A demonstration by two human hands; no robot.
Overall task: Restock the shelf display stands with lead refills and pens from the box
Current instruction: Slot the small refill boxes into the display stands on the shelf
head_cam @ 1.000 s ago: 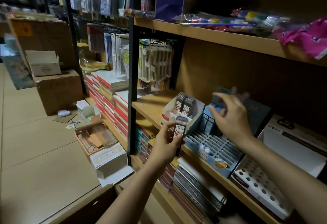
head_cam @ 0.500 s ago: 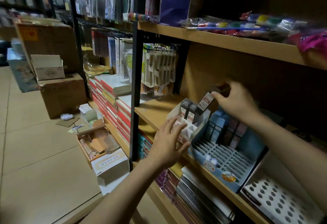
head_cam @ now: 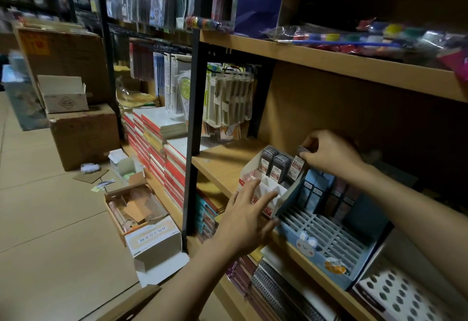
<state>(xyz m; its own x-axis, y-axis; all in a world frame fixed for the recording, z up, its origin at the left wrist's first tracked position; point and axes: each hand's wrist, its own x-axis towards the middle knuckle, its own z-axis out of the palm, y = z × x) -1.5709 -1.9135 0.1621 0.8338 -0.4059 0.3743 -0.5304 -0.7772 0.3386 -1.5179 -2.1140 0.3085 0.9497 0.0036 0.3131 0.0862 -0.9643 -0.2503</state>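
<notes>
A dark lead refill case goes into the white cardboard display stand.
The right hand (head_cam: 329, 154) pinches the slim dark refill case with a red-and-white label (head_cam: 296, 166) at the white stand (head_cam: 255, 181) on the wooden shelf (head_cam: 222, 163). The left hand (head_cam: 247, 216), fingers spread, rests against the stand's front, beside the blue slotted cardboard stand (head_cam: 326, 242).

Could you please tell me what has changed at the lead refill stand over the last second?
The left hand let go of the refill; the right hand took it and is pushing it into the white stand. The left hand now rests open against that stand. The blue stand stayed put.
</notes>
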